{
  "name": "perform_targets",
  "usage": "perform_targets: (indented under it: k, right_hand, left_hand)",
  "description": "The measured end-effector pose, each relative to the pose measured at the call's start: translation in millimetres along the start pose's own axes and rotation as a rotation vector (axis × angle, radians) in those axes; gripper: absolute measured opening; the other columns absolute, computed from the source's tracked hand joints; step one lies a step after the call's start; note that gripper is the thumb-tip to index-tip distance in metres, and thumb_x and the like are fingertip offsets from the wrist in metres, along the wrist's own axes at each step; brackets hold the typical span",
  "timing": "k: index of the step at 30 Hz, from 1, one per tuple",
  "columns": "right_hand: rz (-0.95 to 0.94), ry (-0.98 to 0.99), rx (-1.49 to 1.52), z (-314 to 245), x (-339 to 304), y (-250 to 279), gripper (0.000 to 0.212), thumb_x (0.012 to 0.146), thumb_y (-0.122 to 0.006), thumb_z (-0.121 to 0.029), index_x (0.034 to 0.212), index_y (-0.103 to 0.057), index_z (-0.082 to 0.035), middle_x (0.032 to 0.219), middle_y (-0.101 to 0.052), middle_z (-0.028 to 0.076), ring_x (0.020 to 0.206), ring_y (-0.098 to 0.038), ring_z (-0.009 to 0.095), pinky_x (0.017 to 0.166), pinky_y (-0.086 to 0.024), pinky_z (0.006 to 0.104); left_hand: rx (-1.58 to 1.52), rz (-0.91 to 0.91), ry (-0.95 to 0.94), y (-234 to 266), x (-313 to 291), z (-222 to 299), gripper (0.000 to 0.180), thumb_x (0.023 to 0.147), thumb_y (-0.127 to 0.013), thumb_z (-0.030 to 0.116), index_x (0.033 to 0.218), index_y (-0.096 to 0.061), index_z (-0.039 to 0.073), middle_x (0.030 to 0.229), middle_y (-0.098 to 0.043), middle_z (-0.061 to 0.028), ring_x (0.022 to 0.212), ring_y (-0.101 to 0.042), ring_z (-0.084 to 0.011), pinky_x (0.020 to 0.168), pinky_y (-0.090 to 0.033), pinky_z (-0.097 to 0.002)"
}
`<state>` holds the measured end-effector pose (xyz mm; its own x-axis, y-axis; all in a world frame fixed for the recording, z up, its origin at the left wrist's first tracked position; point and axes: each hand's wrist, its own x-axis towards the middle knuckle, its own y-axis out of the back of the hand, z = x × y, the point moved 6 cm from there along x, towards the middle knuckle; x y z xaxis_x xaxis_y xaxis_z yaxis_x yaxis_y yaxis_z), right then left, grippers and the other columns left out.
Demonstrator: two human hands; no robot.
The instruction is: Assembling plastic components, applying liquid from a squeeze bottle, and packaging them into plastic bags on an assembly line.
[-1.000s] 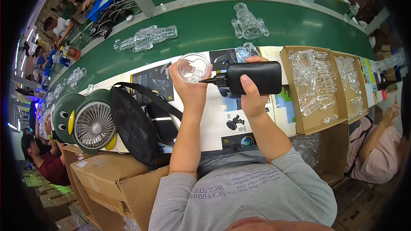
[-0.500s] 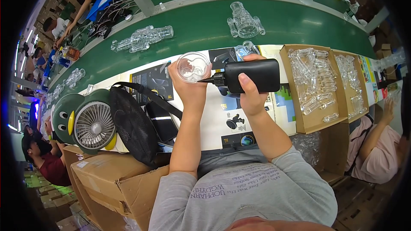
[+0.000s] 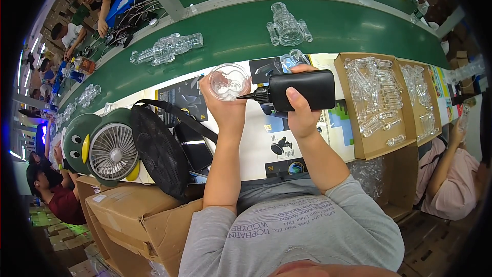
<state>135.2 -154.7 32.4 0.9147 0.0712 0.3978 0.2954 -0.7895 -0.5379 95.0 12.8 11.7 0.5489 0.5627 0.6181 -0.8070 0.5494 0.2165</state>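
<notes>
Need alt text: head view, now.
A person's right hand holds a black bottle, its nozzle pointing at a clear round part in the left hand. A green fan stands left; a cardboard tray of clear pieces lies right.

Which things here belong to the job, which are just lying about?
Likely job things:
round transparent piece, in the left hand
black rectangular bottle, in the right hand
small transparent parts in a brown cardboard tray

Probably just lying about:
green penguin-shaped fan
black mesh bag
</notes>
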Motion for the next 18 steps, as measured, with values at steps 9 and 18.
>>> perform_targets:
  k: [9, 18]
  right_hand:
    - [-0.001, 0.024, -0.018, -2.0, 1.3, 0.6, 0.032, 0.073, -0.062, -0.009, 0.103, -0.052, -0.001, 0.098, -0.053, 0.007, 0.083, -0.053, 0.012, 0.077, -0.044, 0.0242]
    - [-0.018, 0.017, -0.064, -2.5, 2.4, 4.8, 0.039, 0.073, -0.059, -0.008, 0.108, -0.045, -0.001, 0.103, -0.049, 0.009, 0.085, -0.056, 0.015, 0.077, -0.048, 0.0277]
  left_hand:
    - [-0.039, 0.012, 0.026, 2.2, 0.4, -0.2, 0.053, 0.065, -0.08, 0.011, 0.104, -0.045, 0.003, 0.091, -0.045, -0.0032, 0.083, -0.048, -0.0124, 0.076, -0.04, -0.024]
    - [-0.065, 0.022, 0.038, 3.8, 1.6, 2.2, 0.052, 0.064, -0.081, 0.011, 0.102, -0.045, 0.004, 0.088, -0.045, -0.003, 0.084, -0.047, -0.0131, 0.077, -0.039, -0.0249]
